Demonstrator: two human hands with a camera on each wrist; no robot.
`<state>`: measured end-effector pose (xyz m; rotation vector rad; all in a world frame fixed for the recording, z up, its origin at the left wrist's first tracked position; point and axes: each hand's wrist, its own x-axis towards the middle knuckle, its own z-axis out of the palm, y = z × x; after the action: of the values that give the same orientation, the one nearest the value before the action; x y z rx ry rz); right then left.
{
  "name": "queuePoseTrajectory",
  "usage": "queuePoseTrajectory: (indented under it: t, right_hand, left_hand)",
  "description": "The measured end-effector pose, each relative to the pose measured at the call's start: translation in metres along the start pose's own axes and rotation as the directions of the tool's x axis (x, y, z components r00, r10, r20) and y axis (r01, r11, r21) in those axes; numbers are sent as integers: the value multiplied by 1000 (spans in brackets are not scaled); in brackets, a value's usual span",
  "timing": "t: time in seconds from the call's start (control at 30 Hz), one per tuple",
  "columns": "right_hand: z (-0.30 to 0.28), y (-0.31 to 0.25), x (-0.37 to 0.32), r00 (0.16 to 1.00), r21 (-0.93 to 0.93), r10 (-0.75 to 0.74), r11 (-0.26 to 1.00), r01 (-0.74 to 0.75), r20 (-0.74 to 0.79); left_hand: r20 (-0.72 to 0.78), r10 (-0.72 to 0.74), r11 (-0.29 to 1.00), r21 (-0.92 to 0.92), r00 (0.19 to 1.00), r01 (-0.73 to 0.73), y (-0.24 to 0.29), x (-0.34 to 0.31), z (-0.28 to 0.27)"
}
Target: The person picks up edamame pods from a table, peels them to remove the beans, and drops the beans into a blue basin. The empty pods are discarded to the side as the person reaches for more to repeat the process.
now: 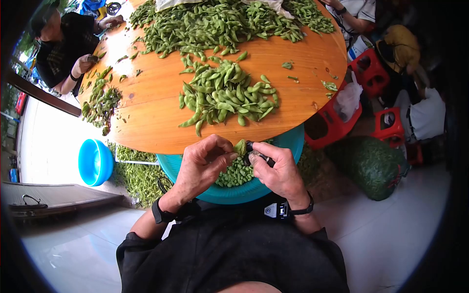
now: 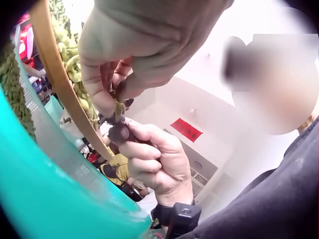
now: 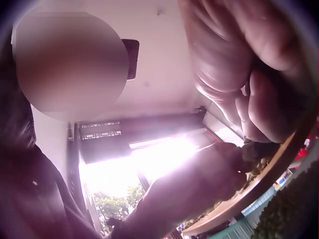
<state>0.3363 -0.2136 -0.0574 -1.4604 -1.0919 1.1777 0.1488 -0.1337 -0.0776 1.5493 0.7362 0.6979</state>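
Observation:
Over the teal basin [image 1: 168,168], both hands meet at a green soybean pod [image 1: 240,147]. My left hand [image 1: 201,160] pinches the pod between thumb and forefinger. From the other side my right hand [image 1: 279,168] grips its end, with black covers on the thumb and forefinger and its other fingers curled in. In the left wrist view the pod [image 2: 120,110] shows between the fingertips of both hands. Shelled green beans [image 1: 234,176] lie in the basin below. A small heap of pods [image 1: 227,93] sits on the table just ahead.
A large pile of pods [image 1: 205,27] covers the far part of the wooden table [image 1: 151,105]. Plant scraps [image 1: 102,100] lie at its left edge, where another person [image 1: 63,49] sits. A blue tub [image 1: 94,162], red stools [image 1: 337,117] and a full green sack [image 1: 366,163] stand around.

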Motion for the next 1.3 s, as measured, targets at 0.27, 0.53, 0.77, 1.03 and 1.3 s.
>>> queuePoseTrajectory:
  t: [0.27,0.53,0.77,1.03,1.3]
  right_hand:
    - [-3,2,-10,980,-208,-198,958,196,10]
    - [-9,4,-1,990,383,45,919,-95,137]
    - [-9,8,-1,992,387,45,918,-87,116]
    - [-18,10,-1,937,642,3,727,-241,349]
    - [1,15,-5,998,127,-45,991,52,-52]
  left_hand:
    - [-174,-25,988,-151,984,-2,1,0,17]
    - [-125,-2,990,-142,992,-16,1,-2,24]
    - [-114,86,995,-42,990,-91,-4,-2,25]
    - [366,-115,440,-814,923,378,-5,5,17]
    - [-43,525,675,630,850,-385,-9,3,30]
